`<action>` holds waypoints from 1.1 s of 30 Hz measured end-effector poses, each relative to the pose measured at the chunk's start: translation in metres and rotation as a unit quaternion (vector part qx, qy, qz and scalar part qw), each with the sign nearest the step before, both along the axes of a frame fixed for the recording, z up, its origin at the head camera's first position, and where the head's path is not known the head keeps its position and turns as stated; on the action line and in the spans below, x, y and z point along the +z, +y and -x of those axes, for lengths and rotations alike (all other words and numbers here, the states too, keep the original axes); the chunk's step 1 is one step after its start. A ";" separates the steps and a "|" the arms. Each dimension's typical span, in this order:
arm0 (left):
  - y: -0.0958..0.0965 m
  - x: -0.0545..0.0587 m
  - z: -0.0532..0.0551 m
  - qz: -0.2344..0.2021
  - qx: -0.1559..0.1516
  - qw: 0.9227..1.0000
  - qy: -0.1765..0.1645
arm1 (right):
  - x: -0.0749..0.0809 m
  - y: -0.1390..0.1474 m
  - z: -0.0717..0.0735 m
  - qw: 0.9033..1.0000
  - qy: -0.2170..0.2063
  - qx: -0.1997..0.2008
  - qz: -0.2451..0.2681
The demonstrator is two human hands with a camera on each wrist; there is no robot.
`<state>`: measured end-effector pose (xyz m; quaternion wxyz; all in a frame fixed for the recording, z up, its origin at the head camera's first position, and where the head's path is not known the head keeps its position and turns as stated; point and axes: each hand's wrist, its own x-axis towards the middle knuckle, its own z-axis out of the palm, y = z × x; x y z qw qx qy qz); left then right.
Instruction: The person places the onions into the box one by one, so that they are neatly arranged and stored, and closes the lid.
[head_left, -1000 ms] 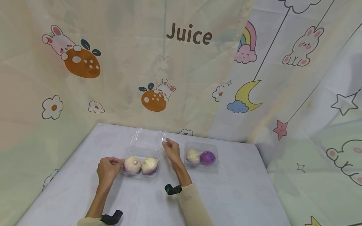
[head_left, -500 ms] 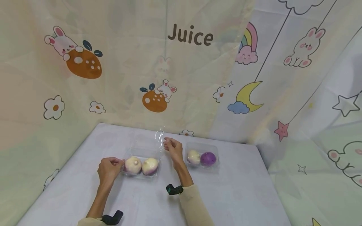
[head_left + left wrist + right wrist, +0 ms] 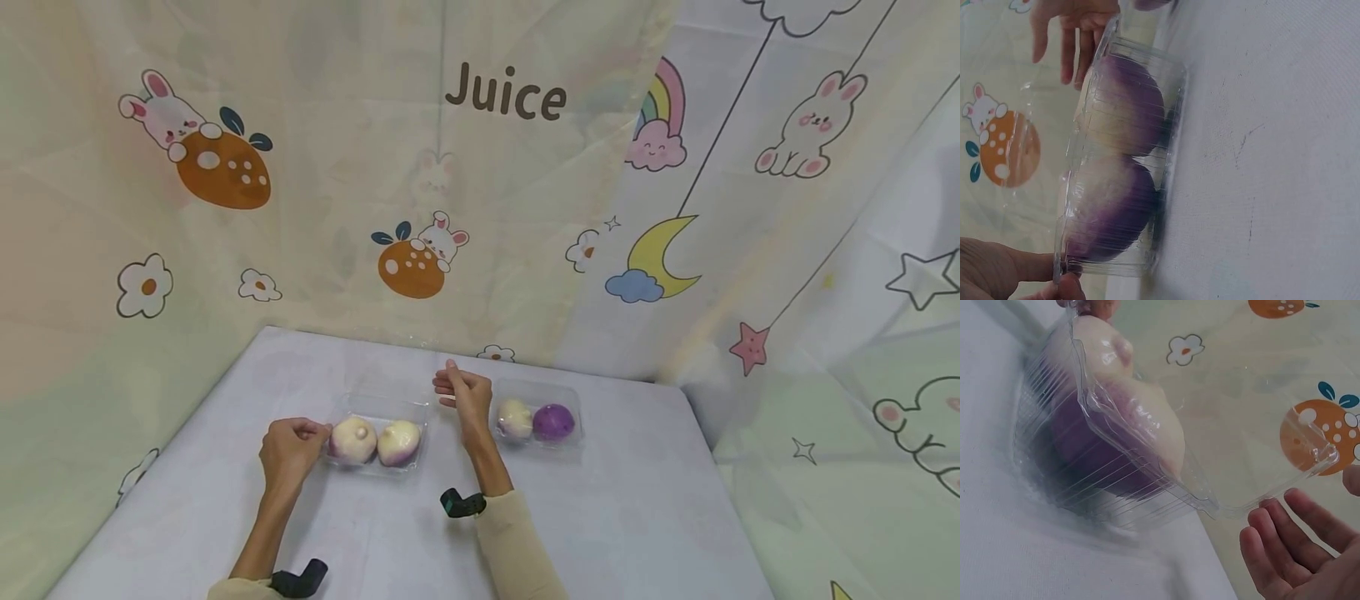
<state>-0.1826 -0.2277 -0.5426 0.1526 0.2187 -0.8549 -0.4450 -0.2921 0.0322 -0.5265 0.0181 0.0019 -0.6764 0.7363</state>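
Note:
A clear plastic clamshell box (image 3: 372, 470) holds two round cream-and-purple vegetables, the left one (image 3: 352, 442) and the right one (image 3: 399, 443), which look like turnips. My left hand (image 3: 287, 452) pinches the left edge of the box's rim between thumb and fingers, as the left wrist view shows close up. Behind the tray part, the transparent lid (image 3: 1321, 456) stands raised, hinged at the back. My right hand (image 3: 467, 402) is beside the box's back right corner; its fingers (image 3: 1272, 534) are loosely extended near the lid's lower edge and grip nothing.
To the right stands a second clear box (image 3: 537, 385) with a cream vegetable (image 3: 515, 419) and a purple one (image 3: 553, 422). Both boxes are on a white-covered table (image 3: 600, 517). A printed cloth backdrop (image 3: 322, 167) rises behind the table's far edge and at the sides.
The lid has swung up from lying back to standing raised. My right hand has shifted slightly right and its fingers have spread from a pinch on the lid. The left hand has stayed put.

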 end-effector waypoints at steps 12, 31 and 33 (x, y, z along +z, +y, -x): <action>0.000 0.001 -0.001 -0.006 -0.001 1.000 -0.007 | 0.001 0.000 -0.001 0.999 -0.002 -0.021 -0.030; -0.001 -0.001 -0.001 -0.002 -0.001 1.000 -0.007 | 0.001 -0.001 -0.007 0.997 0.032 -0.024 -0.063; -0.001 -0.001 -0.001 0.000 0.002 1.000 -0.005 | 0.002 0.001 -0.007 0.997 0.035 -0.014 -0.067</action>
